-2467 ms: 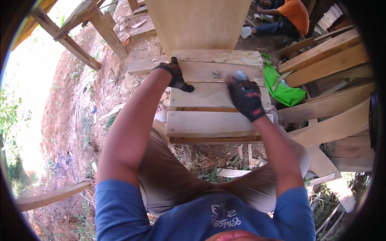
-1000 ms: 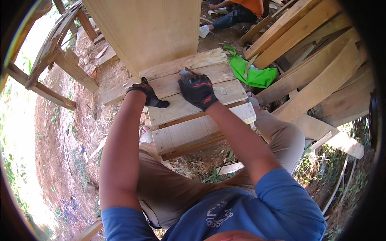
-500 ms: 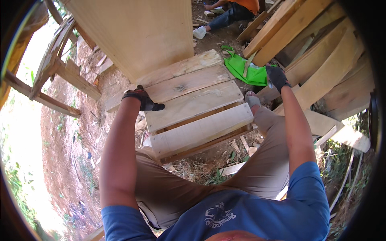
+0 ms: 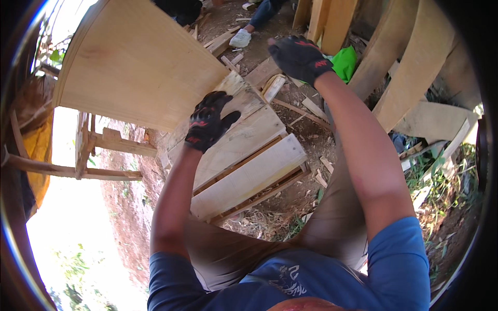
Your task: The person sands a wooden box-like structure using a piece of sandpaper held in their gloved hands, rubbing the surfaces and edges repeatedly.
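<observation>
In front of my legs stands a low slatted wooden bench (image 4: 249, 177) of pale planks with gaps near its closest edge. My left hand (image 4: 209, 122), in a black glove with red marks, is over the planks with its fingers stretched out and its thumb apart. A large pale plywood panel (image 4: 140, 65) lies just past it, covering the bench's far left part. My right hand (image 4: 301, 58), also gloved, is raised beyond the bench's far right corner. Its fingers look curled, and whatever they may hold is hidden.
A green bag (image 4: 344, 64) lies beyond my right wrist. Long boards (image 4: 415, 57) lean on the right. Wood scraps (image 4: 314, 108) litter the soil. Another person's shoe (image 4: 240, 38) shows at the top. A rough wooden frame (image 4: 116, 145) stands on the left.
My left hand has moved forward and right across the planks. My right hand has swung left from beside the green bag. The view has turned, so the panel and bench appear angled differently.
</observation>
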Available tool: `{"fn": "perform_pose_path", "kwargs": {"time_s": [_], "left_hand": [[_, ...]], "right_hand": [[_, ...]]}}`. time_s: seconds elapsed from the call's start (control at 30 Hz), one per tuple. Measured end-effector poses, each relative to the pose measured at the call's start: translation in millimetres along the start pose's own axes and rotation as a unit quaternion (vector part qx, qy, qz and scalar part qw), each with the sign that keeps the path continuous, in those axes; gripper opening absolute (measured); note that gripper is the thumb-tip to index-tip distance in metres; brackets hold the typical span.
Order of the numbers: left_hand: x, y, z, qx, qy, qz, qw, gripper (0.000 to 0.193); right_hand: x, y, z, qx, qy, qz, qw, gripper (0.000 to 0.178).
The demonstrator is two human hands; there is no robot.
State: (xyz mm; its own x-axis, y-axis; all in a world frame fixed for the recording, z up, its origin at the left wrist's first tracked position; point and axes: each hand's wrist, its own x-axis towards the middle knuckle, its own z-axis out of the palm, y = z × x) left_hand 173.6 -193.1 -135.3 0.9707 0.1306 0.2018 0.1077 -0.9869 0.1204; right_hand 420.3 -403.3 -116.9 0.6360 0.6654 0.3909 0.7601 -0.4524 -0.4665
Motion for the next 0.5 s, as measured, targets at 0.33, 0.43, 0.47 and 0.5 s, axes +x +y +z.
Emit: {"fn": "perform_pose_path", "kwargs": {"time_s": [0.33,0.43,0.47,0.5], "left_hand": [[122.9,54.6,38.7,0.146,-0.145,-0.024,0.978,0.046],[129.0,45.2,40.4,0.146,-0.149,-0.038,0.977,0.037],[130.9,48.5,46.4,0.135,-0.091,-0.002,0.987,0.032],[125.9,45.8,50.9,0.122,-0.038,0.022,0.992,0.029]], "right_hand": [[1.6,36.1,16.1,0.308,0.066,-0.016,0.949,0.058],[-1.3,15.8,-8.8,0.208,0.017,0.069,0.975,0.057],[5.0,32.5,-2.3,0.291,0.039,0.064,0.954,0.058],[4.6,34.0,-1.7,0.294,0.039,0.064,0.953,0.058]]}}
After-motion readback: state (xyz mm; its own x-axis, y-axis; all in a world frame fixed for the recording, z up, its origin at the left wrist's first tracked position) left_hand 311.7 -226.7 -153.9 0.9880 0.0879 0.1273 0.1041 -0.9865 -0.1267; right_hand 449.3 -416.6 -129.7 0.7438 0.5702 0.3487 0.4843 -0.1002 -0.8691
